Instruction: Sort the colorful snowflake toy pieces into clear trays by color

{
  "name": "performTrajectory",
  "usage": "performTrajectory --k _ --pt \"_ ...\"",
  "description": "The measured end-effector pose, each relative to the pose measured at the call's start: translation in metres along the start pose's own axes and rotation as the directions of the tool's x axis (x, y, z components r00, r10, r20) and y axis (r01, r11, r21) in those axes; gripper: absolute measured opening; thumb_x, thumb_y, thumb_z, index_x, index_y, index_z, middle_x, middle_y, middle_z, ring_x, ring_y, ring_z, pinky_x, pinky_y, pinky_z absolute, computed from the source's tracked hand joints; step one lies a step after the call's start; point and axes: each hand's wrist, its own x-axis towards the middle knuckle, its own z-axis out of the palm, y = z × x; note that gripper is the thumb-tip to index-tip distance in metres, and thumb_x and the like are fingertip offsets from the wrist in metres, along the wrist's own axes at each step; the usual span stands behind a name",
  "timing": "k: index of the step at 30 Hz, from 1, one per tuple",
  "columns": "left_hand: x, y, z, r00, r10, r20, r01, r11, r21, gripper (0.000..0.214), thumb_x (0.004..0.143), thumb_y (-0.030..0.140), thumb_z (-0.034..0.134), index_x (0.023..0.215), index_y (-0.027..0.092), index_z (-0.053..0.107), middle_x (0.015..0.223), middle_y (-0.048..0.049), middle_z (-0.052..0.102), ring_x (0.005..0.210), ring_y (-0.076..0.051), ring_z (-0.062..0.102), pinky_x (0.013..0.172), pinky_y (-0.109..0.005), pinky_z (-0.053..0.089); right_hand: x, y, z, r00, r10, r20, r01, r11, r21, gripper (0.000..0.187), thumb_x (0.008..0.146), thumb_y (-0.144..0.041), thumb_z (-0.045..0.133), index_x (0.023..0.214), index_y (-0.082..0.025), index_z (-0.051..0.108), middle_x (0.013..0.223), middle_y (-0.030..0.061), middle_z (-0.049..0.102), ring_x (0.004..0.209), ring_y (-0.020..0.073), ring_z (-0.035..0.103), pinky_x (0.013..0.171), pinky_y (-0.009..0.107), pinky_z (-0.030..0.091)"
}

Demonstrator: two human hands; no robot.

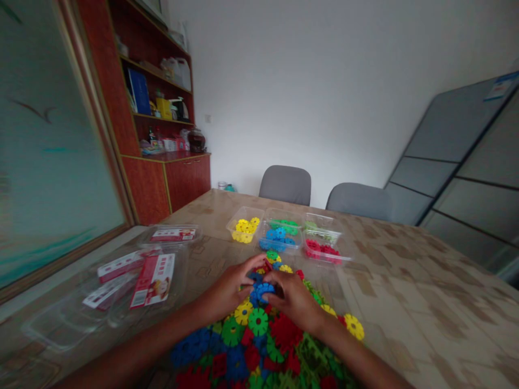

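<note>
My left hand (234, 286) curls over the pile, its thumb and fingers closed around blue notched plastic discs. From the other side, my right hand (295, 300) pinches a blue notched disc (265, 292) between thumb and fingers. The two hands almost meet, and their fingers partly hide the blue discs. Under and around them spreads a heap of flower-shaped toy discs, with a green disc (258, 322), a yellow disc (244, 312) and red square-toothed pieces (286, 330) among them.
Clear tubs hold sorted pieces: a yellow tub (230, 229), a blue-and-green tub (302, 237), and a red and light-green tub (347, 258). Clear lids with red-and-white labels (153, 280) lie at left. Grey chairs (285, 185) stand behind the patterned table (405, 281).
</note>
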Motion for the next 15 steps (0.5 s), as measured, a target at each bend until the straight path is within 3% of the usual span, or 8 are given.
performTrajectory --k 7,15 --pt "-0.002 0.000 -0.003 1.000 0.004 0.003 -0.004 0.994 0.114 0.063 0.084 0.015 0.054 0.141 0.025 0.031 0.140 -0.0096 0.044 0.105 -0.020 0.059 0.092 -0.034 0.047 0.002 -0.003 -0.009 1.000 -0.016 -0.006 0.016 1.000 -0.021 0.007 0.077 -0.017 0.066 0.078 -0.018 0.059 0.068 -0.0038 0.057 0.060 0.0111 0.050 0.056 0.020 0.036" --pt "-0.001 0.009 -0.006 0.999 -0.044 0.032 0.037 0.981 0.193 0.051 0.082 0.017 0.052 0.131 0.020 0.043 0.125 -0.0086 0.057 0.097 -0.018 0.061 0.086 -0.031 0.048 0.028 0.012 -0.064 0.984 0.019 -0.176 -0.045 0.988 -0.146 0.012 0.081 -0.029 0.059 0.078 -0.018 0.057 0.062 -0.0042 0.051 0.055 0.0112 0.045 0.052 0.021 0.034"
